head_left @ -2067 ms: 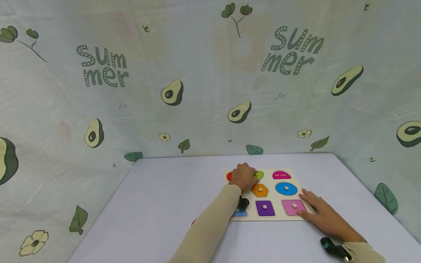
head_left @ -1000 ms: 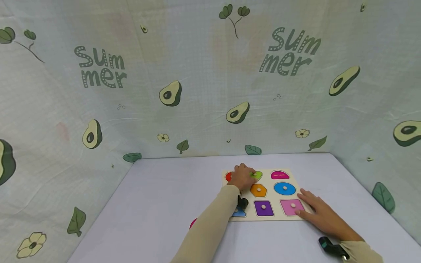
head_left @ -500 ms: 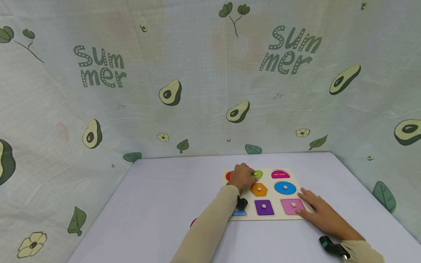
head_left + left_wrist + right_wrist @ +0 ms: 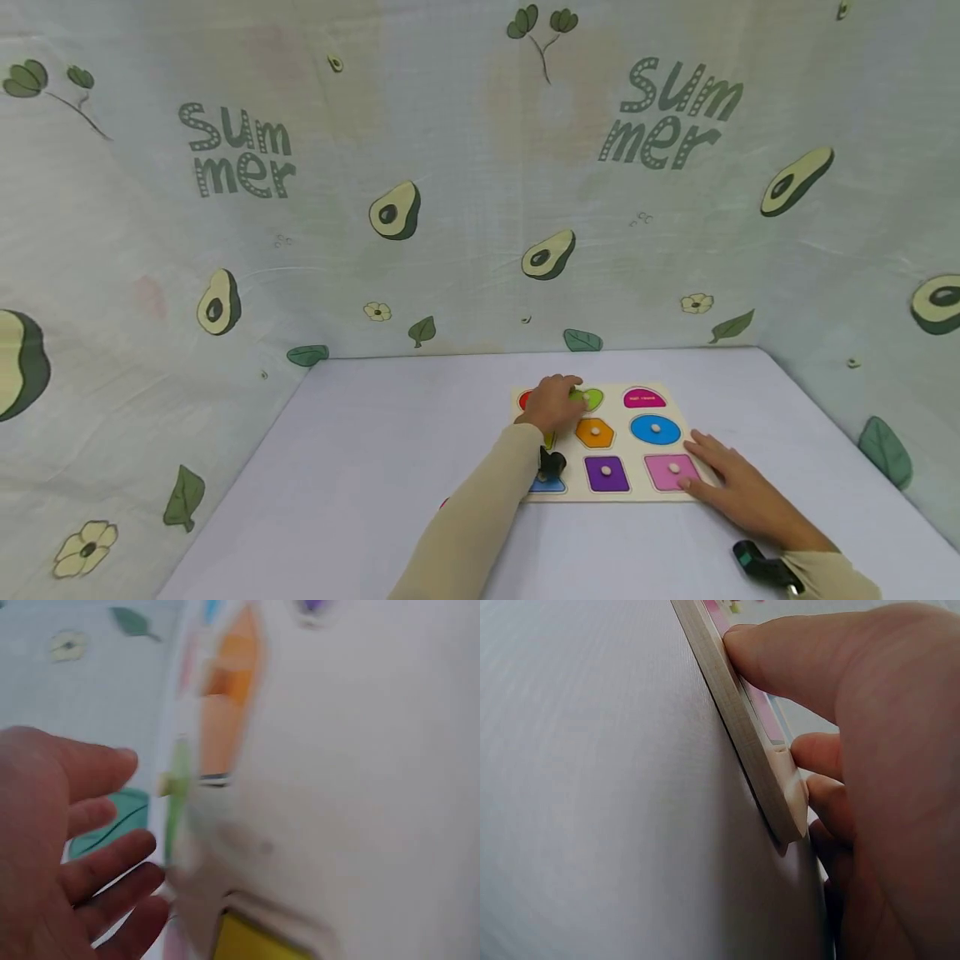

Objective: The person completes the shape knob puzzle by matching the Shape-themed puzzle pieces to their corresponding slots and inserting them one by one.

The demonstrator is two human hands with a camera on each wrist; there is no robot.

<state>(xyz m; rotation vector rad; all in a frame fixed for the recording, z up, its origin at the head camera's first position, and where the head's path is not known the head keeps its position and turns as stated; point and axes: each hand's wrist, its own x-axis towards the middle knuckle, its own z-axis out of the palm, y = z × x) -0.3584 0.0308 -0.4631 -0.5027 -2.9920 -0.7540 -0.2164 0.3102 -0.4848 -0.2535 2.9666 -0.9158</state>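
A pale wooden knob puzzle board [image 4: 622, 493] lies on the table. At its back row, my left hand [image 4: 552, 402] is over the green piece [image 4: 595, 399], which sits in the board. In the left wrist view the thumb and fingers are spread apart beside the green piece's knob [image 4: 166, 784], holding nothing. My right hand [image 4: 738, 487] rests at the board's right front corner, thumb on top by the pink piece [image 4: 663, 473] and fingers extended along the right edge. The left hand partly covers the red piece [image 4: 523, 400] and yellow piece [image 4: 550, 439].
Also in the board are an orange hexagon [image 4: 594, 432], blue oval [image 4: 656, 429], purple square [image 4: 607, 474], partly hidden blue piece [image 4: 548, 484] and a magenta half-round recess or piece [image 4: 644, 398]. A magenta edge [image 4: 444, 502] shows beside the left sleeve. A printed cloth [image 4: 465, 167] hangs behind.
My left thumb and fingers, earlier close together at the green piece's knob, have parted and let go of it. The right hand stays at the board's corner.
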